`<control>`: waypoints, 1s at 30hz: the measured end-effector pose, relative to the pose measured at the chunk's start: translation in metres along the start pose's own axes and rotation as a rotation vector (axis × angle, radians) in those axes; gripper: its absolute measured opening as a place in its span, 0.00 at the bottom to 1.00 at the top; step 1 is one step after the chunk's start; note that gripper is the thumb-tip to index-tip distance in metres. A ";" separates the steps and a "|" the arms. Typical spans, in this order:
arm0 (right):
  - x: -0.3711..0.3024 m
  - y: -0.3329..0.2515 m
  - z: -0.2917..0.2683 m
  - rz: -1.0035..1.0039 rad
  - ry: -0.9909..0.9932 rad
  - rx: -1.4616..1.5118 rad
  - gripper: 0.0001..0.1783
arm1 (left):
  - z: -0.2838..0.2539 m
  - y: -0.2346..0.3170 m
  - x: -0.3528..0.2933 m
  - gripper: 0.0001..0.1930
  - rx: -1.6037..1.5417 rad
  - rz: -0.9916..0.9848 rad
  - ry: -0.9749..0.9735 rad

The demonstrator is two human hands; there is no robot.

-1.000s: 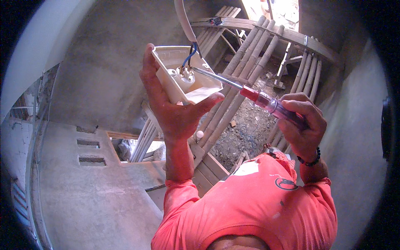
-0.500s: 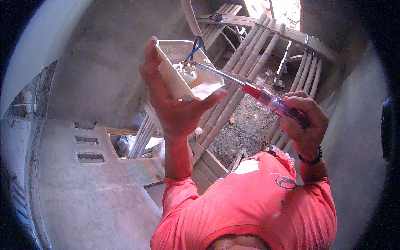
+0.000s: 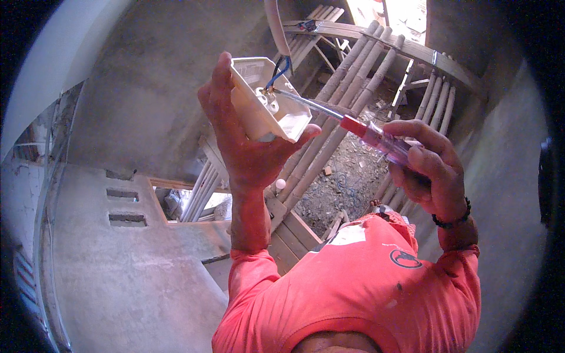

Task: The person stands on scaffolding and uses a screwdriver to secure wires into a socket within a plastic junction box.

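Note:
My left hand [image 3: 247,153] is wrapped round the outside of a white plastic electrical box [image 3: 253,112], tilted with its open side toward the upper right. Inside it is a white fitting [image 3: 269,101] with small brass terminals. A blue wire [image 3: 280,72] and a dark one run into these terminals from a pale conduit [image 3: 275,26] above. My right hand [image 3: 432,167] grips the handle of a screwdriver [image 3: 371,132], which is red and see-through. The screwdriver's tip reaches into the box and meets the terminals where the wires enter.
Bamboo poles [image 3: 347,88] and a wooden beam [image 3: 406,44] form scaffolding beyond my hands. Rubble [image 3: 329,188] lies on the ground far below. Grey plastered walls [image 3: 147,100] stand around, with rectangular slots and a wood-framed opening [image 3: 191,203] at left.
The box has turned slightly in my left hand. My right hand has shifted its fingers on the screwdriver handle and moved a little lower; the tip stays at the terminals.

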State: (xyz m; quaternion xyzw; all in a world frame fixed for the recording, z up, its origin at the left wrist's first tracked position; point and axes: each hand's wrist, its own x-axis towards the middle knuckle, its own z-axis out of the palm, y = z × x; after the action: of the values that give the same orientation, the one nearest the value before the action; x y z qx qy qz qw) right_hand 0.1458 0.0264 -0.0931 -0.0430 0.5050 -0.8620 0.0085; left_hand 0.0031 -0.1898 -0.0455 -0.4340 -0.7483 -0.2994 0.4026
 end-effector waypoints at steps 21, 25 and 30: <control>0.011 0.020 -0.001 -0.822 0.241 -1.180 0.19 | -0.002 0.002 -0.002 0.61 0.138 0.040 0.007; 0.010 0.007 -0.003 -0.952 0.198 -1.307 0.20 | 0.001 0.002 -0.005 0.61 0.142 0.007 0.014; 0.004 0.004 -0.001 -0.521 0.263 -0.667 0.20 | -0.004 0.006 -0.001 0.62 0.184 0.057 0.050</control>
State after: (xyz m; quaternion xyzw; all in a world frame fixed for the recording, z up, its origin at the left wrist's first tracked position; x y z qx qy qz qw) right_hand 0.1415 0.0249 -0.0967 -0.0592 0.7246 -0.6234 -0.2880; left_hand 0.0103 -0.1910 -0.0439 -0.4087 -0.7498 -0.2283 0.4676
